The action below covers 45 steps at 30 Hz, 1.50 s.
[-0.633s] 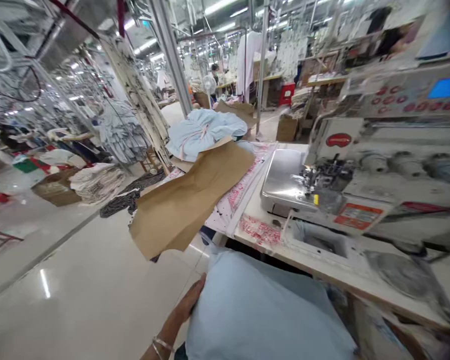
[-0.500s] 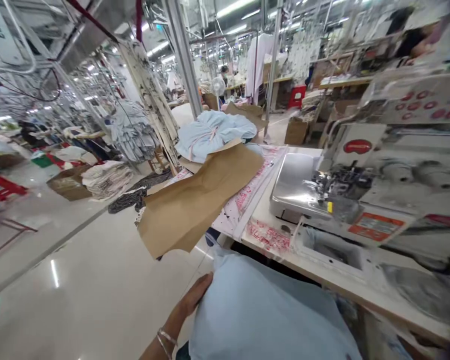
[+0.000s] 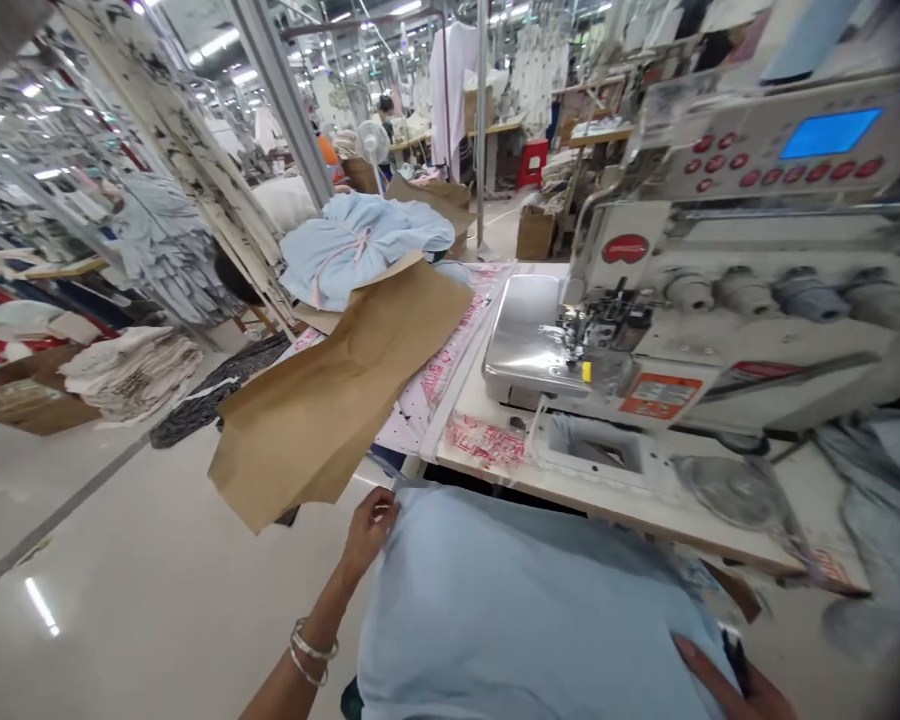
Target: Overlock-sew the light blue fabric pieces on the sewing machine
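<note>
A light blue fabric piece (image 3: 510,610) lies spread over my lap in front of the sewing table. My left hand (image 3: 367,530), with bangles on its wrist, pinches the fabric's upper left corner with closed fingers. My right hand (image 3: 720,680) shows only in part at the bottom right, resting on the fabric's right edge next to a dark object; its fingers are mostly hidden. The white sewing machine (image 3: 720,300) stands on the table just beyond the fabric, its needle area (image 3: 592,330) beside a metal plate.
A brown paper sheet (image 3: 345,390) hangs off the table's left end, below a bundle of light blue fabric (image 3: 360,245). More blue fabric (image 3: 877,480) lies at the right. Cardboard boxes with stacked cloth (image 3: 112,375) sit on the shiny floor at left. A person stands far back.
My left hand has slid up to the fabric's top corner and closed on it. My right hand has come into view at the bottom right. The view has shifted right and down.
</note>
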Each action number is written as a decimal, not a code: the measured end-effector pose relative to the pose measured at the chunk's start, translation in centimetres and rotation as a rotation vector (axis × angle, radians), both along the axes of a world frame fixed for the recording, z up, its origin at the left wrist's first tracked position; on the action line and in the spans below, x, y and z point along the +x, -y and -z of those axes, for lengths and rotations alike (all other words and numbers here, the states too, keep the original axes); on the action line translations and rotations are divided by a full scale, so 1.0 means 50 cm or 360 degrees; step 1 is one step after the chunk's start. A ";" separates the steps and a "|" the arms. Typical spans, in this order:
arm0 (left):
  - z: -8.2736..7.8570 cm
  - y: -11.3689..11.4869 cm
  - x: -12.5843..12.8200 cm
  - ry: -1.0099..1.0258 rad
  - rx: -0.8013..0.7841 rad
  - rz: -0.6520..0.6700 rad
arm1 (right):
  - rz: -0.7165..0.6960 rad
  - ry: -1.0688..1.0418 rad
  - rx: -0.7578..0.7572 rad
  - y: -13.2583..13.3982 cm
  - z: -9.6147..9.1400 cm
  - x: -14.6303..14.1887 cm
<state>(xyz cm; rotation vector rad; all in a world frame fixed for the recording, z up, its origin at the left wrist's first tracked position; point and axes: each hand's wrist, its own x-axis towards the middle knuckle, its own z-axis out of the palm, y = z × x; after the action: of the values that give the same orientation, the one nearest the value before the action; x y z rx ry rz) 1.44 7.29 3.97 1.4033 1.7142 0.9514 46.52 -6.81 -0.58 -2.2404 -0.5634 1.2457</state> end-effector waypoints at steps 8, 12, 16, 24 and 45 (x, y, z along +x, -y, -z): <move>-0.053 0.045 0.099 -0.0549 0.0416 0.0192 | 0.0137 -0.0485 0.0021 0.055 0.052 -0.047; -0.071 0.137 0.285 -0.0616 0.0441 0.1104 | 0.0251 -0.0693 0.0039 0.137 0.060 -0.048; -0.051 0.215 0.461 -0.0970 0.0137 0.2001 | 0.0376 -0.0843 0.0127 0.198 0.068 -0.062; 0.010 0.243 0.585 -0.1144 0.0090 0.2137 | 0.0507 -0.0943 0.0356 0.167 0.056 -0.062; -0.056 0.146 0.546 0.0112 -0.0657 0.1498 | 0.0831 -0.1123 0.0698 0.083 -0.041 -0.115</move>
<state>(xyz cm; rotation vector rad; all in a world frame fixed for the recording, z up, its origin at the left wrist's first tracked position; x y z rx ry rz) 28.76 0.00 6.78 1.5931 0.9110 0.1093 40.77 -10.94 1.45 -1.3313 0.0324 1.3451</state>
